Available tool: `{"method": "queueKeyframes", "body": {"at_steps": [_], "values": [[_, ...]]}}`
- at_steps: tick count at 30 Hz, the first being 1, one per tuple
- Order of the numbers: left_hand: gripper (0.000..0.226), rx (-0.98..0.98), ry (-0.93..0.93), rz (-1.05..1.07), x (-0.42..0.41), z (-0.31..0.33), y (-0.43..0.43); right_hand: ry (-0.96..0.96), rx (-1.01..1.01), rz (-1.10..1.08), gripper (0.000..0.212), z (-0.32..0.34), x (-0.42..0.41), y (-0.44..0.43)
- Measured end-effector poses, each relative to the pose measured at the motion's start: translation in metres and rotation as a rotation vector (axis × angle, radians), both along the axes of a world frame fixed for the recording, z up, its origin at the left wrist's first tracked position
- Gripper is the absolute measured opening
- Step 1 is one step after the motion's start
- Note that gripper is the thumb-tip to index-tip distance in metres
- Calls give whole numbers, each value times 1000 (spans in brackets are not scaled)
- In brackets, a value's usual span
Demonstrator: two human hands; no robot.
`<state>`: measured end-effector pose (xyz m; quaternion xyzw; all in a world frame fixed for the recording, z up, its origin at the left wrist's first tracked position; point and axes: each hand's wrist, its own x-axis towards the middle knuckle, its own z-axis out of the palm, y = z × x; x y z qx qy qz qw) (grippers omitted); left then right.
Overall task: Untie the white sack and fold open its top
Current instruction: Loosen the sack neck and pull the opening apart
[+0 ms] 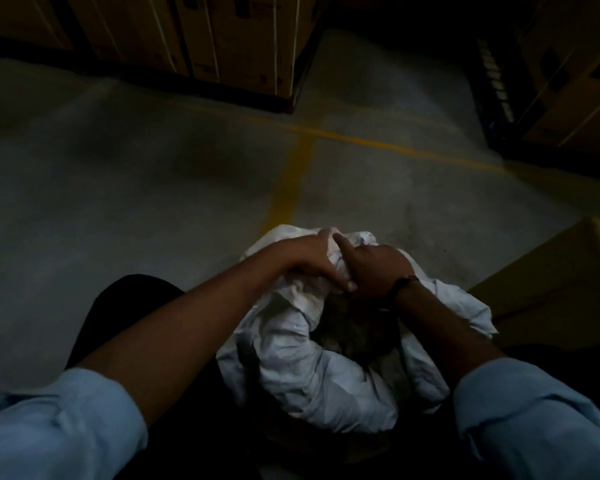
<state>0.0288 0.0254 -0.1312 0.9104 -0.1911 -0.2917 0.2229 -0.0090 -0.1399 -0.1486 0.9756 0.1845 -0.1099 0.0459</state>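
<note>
A crumpled white sack (pixel 312 372) stands on the concrete floor right in front of me, its top bunched together. My left hand (pixel 305 258) grips the gathered top from the left, thumb pressed into the fabric. My right hand (pixel 371 268) clamps the same bunch from the right, index finger stretched across it; a dark band circles that wrist. A dark gap shows in the sack below my hands. Any tie is hidden under my fingers.
Strapped cardboard boxes (pixel 222 39) line the far side, with more on a rack at the right (pixel 568 81). A cardboard box (pixel 548 278) sits close on the right of the sack. Yellow lines (pixel 291 178) cross the dim floor.
</note>
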Motion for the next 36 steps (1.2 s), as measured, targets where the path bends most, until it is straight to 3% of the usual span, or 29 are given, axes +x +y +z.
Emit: {"method": "queueKeyframes", "body": {"at_steps": [1, 3, 5, 6, 8, 11, 13, 15, 18, 21, 25, 28, 31, 34, 36], "values": [[131, 112, -9, 20, 1, -4, 0, 57, 0, -50, 96, 2, 1, -2], [133, 294, 93, -4, 6, -13, 5, 150, 31, -86, 95, 4, 6, -4], [117, 310, 181, -17, 2, -20, 9, 177, 32, -55, 95, 1, 10, -6], [98, 271, 183, 11, -2, -21, 10, 164, 39, -45, 98, -1, 11, -7], [76, 124, 223, 70, -10, -26, 7, 92, 48, -51, 110, -5, 9, -12], [84, -255, 471, 236, -14, -29, 1, -84, 18, -70, 122, -12, 3, -21], [55, -530, 663, 402, -9, -27, -4, -216, 76, -81, 117, -11, -1, -19], [32, -823, 813, 609, 2, -29, -9, -374, 284, -113, 107, -5, -10, -7], [36, -1003, 652, 841, 8, -39, -11, -481, 704, -250, 94, 1, -40, 27], [58, -983, 501, 978, 11, -48, -17, -171, 921, -387, 116, -5, -75, 63], [47, -1030, 554, 954, 26, -40, -20, 8, 795, -483, 127, -31, -88, 62], [50, -1097, 493, 1037, 42, -33, -2, 4, 557, -457, 112, -47, -102, 57], [53, -1188, 596, 1022, 48, -34, 2, -120, 339, -366, 97, -68, -120, 62], [67, -953, 608, 948, 46, -33, -7, -152, 237, -285, 86, -75, -121, 56], [98, -561, 380, 895, 42, -30, -15, -20, 267, -271, 86, -74, -120, 52]]}}
